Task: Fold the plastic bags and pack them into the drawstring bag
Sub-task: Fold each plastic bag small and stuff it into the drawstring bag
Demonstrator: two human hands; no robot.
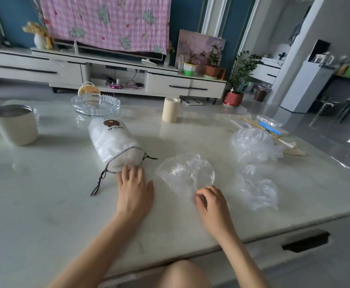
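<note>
A white drawstring bag (112,140) with a brown bear print lies on its side on the pale table (45,194), stuffed full, its mouth and dark cords toward me. My left hand (134,188) lies flat with straight fingers, fingertips touching the bag's mouth. A clear plastic bag (186,173) lies spread in front of me. My right hand (209,201) pinches its near edge with curled fingers. Two more crumpled clear plastic bags lie to the right, one near (259,192), one farther back (253,146).
A beige metal-rimmed cup (14,125) stands at the far left. A glass dish (96,104) and a cream cylinder (171,110) stand at the back. Packets and chopsticks (267,126) lie at the back right. The table's edge runs close on the right.
</note>
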